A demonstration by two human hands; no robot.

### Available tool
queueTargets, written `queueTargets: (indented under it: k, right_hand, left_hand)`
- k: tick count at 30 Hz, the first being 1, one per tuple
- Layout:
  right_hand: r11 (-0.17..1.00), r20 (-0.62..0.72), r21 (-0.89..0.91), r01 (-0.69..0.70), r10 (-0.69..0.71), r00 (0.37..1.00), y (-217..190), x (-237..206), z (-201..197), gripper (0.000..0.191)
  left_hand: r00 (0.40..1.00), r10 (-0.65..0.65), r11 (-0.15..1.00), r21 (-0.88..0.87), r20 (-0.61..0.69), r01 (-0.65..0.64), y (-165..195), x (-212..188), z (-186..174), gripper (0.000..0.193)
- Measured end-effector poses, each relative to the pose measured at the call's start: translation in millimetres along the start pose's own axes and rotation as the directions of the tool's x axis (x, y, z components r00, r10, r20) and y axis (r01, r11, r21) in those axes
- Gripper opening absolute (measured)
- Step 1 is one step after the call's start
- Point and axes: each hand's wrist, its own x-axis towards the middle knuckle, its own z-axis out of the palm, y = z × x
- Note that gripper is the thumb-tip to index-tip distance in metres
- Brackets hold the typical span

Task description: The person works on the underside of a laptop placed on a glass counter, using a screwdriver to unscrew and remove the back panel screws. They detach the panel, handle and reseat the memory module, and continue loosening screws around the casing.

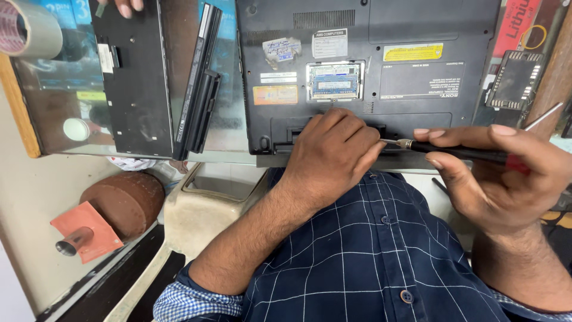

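A black laptop (369, 53) lies bottom-up on the glass counter, its small memory hatch open and a green memory module (335, 81) showing. My left hand (330, 152) rests on the laptop's near edge, fingers curled over the battery bay. My right hand (500, 173) grips a screwdriver (459, 152) with a black and red handle, held level; its metal tip points left and meets my left fingertips at the laptop's edge.
A long black battery (199, 83) and a second black laptop part (134, 77) lie to the left on the glass counter (53, 77). Another person's fingertips (128, 6) touch that part's far edge. A tape roll (27, 27) sits top left, a small black cover (513, 80) right.
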Motion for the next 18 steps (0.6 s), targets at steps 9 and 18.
queueTargets:
  k: [9, 18]
  right_hand:
    - [0.998, -0.050, -0.026, -0.050, 0.049, 0.998, -5.8, -3.8, 8.3, 0.064]
    - [0.986, -0.102, -0.101, -0.130, 0.119, 0.988, -7.0, -8.0, 12.9, 0.066]
  left_hand:
    - [0.995, 0.062, 0.997, -0.048, 0.081, -0.058, -10.8, 8.6, -3.6, 0.018]
    - [0.984, 0.153, 0.981, -0.136, 0.090, -0.140, -21.8, 16.8, 4.9, 0.017]
